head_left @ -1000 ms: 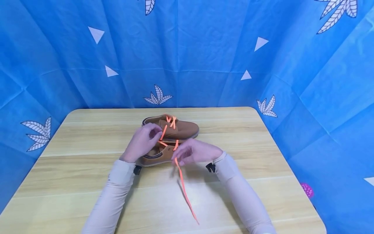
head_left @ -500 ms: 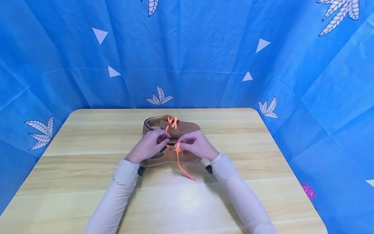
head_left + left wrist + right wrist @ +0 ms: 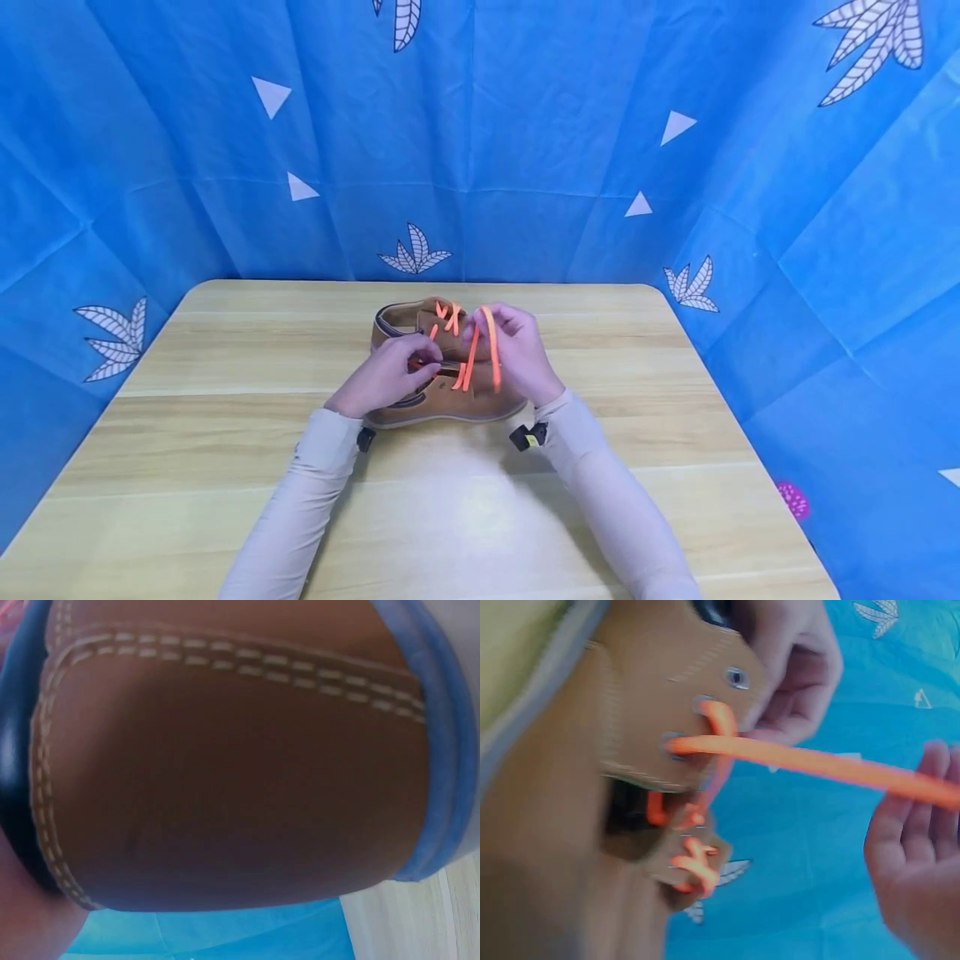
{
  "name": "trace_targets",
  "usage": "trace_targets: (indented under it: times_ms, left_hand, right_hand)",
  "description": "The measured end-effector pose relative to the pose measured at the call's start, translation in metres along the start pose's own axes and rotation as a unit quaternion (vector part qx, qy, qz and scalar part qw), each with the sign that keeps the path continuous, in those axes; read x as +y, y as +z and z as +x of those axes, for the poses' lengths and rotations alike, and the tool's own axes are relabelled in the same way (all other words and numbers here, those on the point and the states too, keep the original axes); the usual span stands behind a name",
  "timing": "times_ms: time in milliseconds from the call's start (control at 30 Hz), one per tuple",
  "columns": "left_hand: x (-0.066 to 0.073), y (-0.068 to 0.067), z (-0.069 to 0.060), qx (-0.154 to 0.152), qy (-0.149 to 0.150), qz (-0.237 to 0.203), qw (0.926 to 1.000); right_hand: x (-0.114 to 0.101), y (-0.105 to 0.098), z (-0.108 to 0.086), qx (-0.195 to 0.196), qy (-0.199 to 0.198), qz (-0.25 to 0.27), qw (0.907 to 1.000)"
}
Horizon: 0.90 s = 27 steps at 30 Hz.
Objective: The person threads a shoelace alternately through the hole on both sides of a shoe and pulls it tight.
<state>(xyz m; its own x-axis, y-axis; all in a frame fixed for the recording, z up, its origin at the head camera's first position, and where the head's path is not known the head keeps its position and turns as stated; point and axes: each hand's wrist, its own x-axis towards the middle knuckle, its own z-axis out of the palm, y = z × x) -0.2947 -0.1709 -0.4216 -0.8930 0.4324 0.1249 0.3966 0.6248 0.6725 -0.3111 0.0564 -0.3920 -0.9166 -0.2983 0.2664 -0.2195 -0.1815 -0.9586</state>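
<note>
Two brown shoes lie side by side, toes to the right: the near shoe (image 3: 450,406) and the far shoe (image 3: 396,317). My left hand (image 3: 386,373) holds the near shoe by its eyelet flap; in the right wrist view its curled fingers (image 3: 806,675) are at the flap's edge. An orange shoelace (image 3: 810,759) comes out of an eyelet and stretches taut to my right hand (image 3: 525,354), raised over the shoe's front. The lace is between that hand's fingers, its end hanging down. The left wrist view is filled by the stitched brown heel (image 3: 232,780).
A pale wooden table (image 3: 225,467) lies under the shoes. Behind and beside it hangs a blue cloth (image 3: 525,125) with white leaves and triangles. The far shoe has orange lacing (image 3: 453,318) through its eyelets.
My right hand has gone from the near side of the shoe to above it and away, drawing the lace up with it. The left hand has settled lower, at the near shoe's flap.
</note>
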Motion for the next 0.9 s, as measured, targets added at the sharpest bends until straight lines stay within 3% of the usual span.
trace_targets:
  times_ms: [133, 333, 500, 600, 700, 800, 900]
  left_hand:
    - [0.001, -0.001, -0.001, -0.008, 0.005, 0.01, 0.9999]
    - [0.001, -0.002, -0.001, -0.015, 0.029, 0.022, 0.9992]
    - [0.0, -0.002, -0.002, -0.025, 0.03, 0.029, 0.9988]
    - [-0.001, -0.003, -0.002, -0.027, 0.029, 0.032, 0.9987]
    - [-0.001, -0.004, -0.002, -0.026, 0.027, 0.032, 0.9988]
    - [-0.002, -0.003, -0.002, -0.025, 0.025, 0.031, 0.9989]
    - [-0.003, -0.003, -0.001, -0.025, 0.023, 0.031, 0.9989]
  right_hand:
    - [-0.015, 0.003, 0.016, 0.064, 0.0, 0.041, 0.9971]
    - [-0.032, 0.007, 0.042, 0.098, -0.006, 0.07, 0.9927]
    - [-0.037, 0.009, 0.056, 0.101, 0.021, 0.004, 0.9946]
    - [-0.038, 0.01, 0.06, 0.097, 0.031, -0.11, 0.9887]
    - [-0.039, 0.009, 0.064, 0.068, 0.03, -0.257, 0.9636]
    - [-0.037, 0.008, 0.067, 0.013, 0.019, -0.376, 0.9265]
    - [-0.036, 0.008, 0.068, -0.038, 0.009, -0.457, 0.8884]
